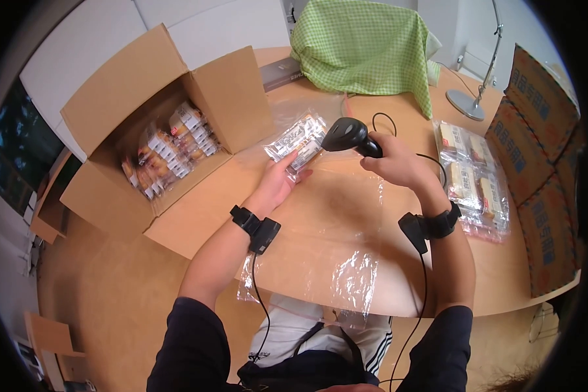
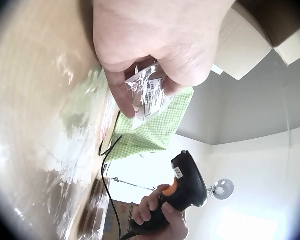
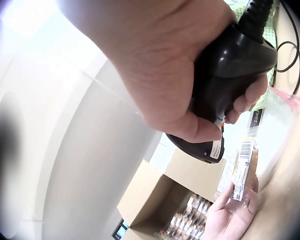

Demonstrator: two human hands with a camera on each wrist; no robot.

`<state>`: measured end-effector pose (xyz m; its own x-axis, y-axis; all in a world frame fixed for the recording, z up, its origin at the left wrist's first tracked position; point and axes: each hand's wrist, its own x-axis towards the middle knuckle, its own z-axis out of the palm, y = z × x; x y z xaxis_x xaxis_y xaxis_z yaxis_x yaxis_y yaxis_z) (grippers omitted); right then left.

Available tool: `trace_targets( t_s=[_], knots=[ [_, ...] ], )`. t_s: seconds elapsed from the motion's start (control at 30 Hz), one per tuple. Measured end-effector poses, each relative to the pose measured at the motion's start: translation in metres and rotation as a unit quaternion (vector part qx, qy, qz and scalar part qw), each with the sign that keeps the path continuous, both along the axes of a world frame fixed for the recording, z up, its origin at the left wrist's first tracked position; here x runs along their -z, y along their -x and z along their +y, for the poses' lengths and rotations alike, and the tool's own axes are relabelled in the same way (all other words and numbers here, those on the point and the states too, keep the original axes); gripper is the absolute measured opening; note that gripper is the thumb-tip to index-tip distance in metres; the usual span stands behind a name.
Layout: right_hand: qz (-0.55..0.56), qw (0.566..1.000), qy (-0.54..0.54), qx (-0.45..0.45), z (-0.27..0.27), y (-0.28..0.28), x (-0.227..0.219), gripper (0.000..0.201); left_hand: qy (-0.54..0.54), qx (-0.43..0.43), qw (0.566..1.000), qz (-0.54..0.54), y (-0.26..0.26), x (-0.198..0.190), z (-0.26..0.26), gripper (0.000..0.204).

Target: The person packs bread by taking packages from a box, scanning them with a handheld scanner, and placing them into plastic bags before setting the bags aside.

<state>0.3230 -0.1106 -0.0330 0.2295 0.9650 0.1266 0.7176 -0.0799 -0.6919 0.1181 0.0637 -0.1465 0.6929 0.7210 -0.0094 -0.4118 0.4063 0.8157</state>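
My left hand [image 1: 278, 183] holds a clear-wrapped packet [image 1: 305, 155] with a white barcode label, pinched between thumb and fingers; in the right wrist view the label of this packet [image 3: 244, 167] faces the camera. My right hand [image 1: 400, 163] grips a black barcode scanner [image 1: 348, 136], its head close to the packet's right side, apart from it. In the left wrist view the scanner [image 2: 190, 184] shows an orange trigger under the fingers. Another labelled clear packet [image 1: 298, 132] lies just beyond the held one.
An open cardboard box [image 1: 206, 176] of wrapped packets stands at the left. Several bagged packs [image 1: 462, 185] lie at the right beside a standing printed cardboard piece [image 1: 534, 166]. Behind are a green checked cloth [image 1: 366, 49] and a lamp [image 1: 465, 104]. Clear plastic [image 1: 354, 277] lies at the front edge.
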Motion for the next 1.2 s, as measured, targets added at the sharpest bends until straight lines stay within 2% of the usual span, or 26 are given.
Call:
trace_targets(
  t_s=[0.27, 0.33, 0.57, 0.63, 0.93, 1.07, 1.2],
  knots=[
    [-0.015, 1.0, 0.016, 0.002, 0.0, 0.0, 0.0, 0.041, 0.007, -0.005, 1.0, 0.008, -0.001, 0.002, 0.002, 0.032],
    [-0.007, 1.0, 0.011, 0.006, 0.002, -0.002, 0.006, 0.034, 0.007, -0.008, 1.0, 0.008, 0.0, 0.001, 0.002, 0.032],
    [-0.023, 1.0, -0.001, 0.003, 0.001, 0.0, 0.003, 0.033, 0.009, 0.001, 1.0, 0.006, 0.001, 0.005, 0.005, 0.033],
    [-0.032, 0.999, 0.026, 0.015, 0.003, -0.003, 0.003, 0.04, 0.006, 0.004, 1.0, 0.004, 0.0, 0.006, 0.006, 0.033],
    [-0.019, 0.995, 0.0, 0.099, 0.02, -0.026, 0.035, 0.043, 0.019, 0.002, 1.0, 0.012, 0.002, 0.009, 0.007, 0.032],
    [-0.035, 0.994, 0.002, 0.101, 0.028, -0.037, 0.054, 0.044, 0.021, -0.006, 1.0, 0.01, 0.002, 0.007, 0.006, 0.033],
    [-0.098, 0.991, -0.002, 0.087, 0.034, -0.04, 0.074, 0.047, 0.019, -0.02, 1.0, -0.008, 0.001, 0.005, 0.005, 0.034]
  ],
)
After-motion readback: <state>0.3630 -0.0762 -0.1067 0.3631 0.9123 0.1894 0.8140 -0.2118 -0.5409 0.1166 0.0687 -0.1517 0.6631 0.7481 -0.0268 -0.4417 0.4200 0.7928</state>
